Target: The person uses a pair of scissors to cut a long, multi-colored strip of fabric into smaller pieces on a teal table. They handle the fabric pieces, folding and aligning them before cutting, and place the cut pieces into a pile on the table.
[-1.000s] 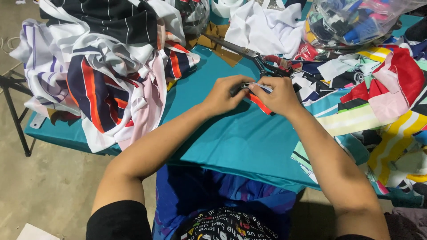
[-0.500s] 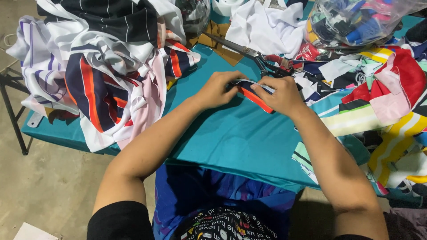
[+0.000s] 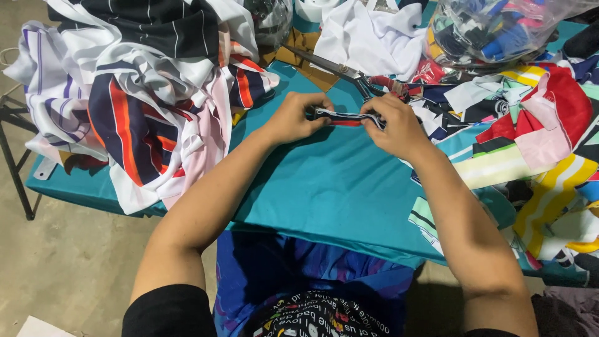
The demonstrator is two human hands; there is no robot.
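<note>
Both hands are up at the far side of the teal worktop (image 3: 337, 187), and between them runs a narrow strip of striped fabric (image 3: 346, 117), dark and white with a flash of red along its lower edge. The left hand (image 3: 293, 118) has its fingers pressed together on the strip's left end, thumb tucked against them, pinching the cloth. The right hand (image 3: 396, 125) pinches the other end the same way, fingers curled over the top. The strip lies nearly level, pulled flat just above the teal cloth.

That band looks light and limp to me, a soft knit trim that would sag in the middle the moment one end is let go. It seems stretchy rather than slippery, and nothing about it is fragile. The ends are the sensible places to hold it, just as it is held here, so that it stays straight.

Just beyond the hands lies a pair of scissors (image 3: 340, 68), blades pointing away to the left. A heap of striped garments (image 3: 143, 106) fills the left side, bright offcuts (image 3: 530, 143) crowd the right, and a clear bag of coloured scraps (image 3: 493, 31) sits at the far right corner.
</note>
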